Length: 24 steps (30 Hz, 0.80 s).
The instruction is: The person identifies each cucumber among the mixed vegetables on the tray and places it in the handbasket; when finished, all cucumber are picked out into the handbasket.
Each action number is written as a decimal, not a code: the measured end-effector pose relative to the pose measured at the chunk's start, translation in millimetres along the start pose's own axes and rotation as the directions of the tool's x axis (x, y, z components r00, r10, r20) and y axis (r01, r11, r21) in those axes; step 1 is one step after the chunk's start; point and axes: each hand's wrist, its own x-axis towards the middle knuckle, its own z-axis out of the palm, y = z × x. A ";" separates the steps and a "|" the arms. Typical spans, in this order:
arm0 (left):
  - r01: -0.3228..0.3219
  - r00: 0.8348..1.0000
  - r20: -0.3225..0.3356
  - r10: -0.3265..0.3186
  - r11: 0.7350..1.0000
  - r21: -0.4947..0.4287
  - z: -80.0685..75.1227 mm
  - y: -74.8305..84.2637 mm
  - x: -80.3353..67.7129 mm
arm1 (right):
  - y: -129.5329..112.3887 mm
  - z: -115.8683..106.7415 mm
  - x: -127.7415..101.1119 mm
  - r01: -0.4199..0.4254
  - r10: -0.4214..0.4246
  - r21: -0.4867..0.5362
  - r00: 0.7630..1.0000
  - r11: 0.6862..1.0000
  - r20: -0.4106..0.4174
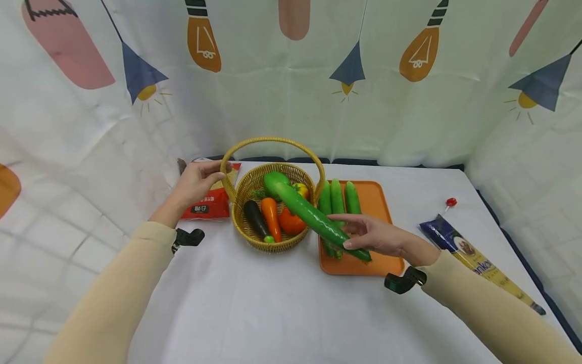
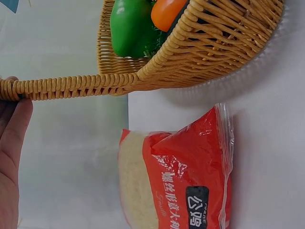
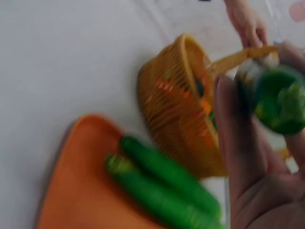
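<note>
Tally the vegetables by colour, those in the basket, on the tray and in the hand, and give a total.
Green: 5, the cucumber gripped by the right hand, 3 cucumbers on the tray, 1 small green piece in the basket
Orange: 2, carrot and round one
Yellow: 1, pepper
Dark purple: 1, eggplant
Total: 9

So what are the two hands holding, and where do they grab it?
The right hand holds a long green cucumber near its lower end. The left hand holds the basket by the left side of its handle.
</note>
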 end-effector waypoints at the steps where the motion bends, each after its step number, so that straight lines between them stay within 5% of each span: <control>1: -0.004 1.000 -0.001 0.004 1.000 0.002 0.2 -0.7 0.2 | 5.8 -4.6 -6.6 0.006 -0.006 0.000 1.000 1.000 0.017; 6: 0.005 1.000 0.004 -0.005 1.000 -0.006 0.0 -1.8 -0.4 | 37.3 -28.1 -40.9 0.020 -0.021 0.011 0.998 1.000 0.060; 12: 0.012 1.000 0.003 -0.012 1.000 -0.005 -1.3 1.7 -1.0 | 64.5 -57.7 -79.9 0.006 -0.006 0.012 1.000 1.000 0.011; 18: 0.016 1.000 0.003 -0.016 1.000 0.010 -3.4 2.4 -1.0 | 73.7 -78.0 -100.3 -0.054 0.049 -0.034 0.989 0.998 -0.140; 24: 0.033 0.999 0.029 -0.033 0.999 0.001 -2.2 2.1 -0.8 | 76.2 -80.2 -93.7 -0.143 0.113 -0.055 0.924 0.988 -0.366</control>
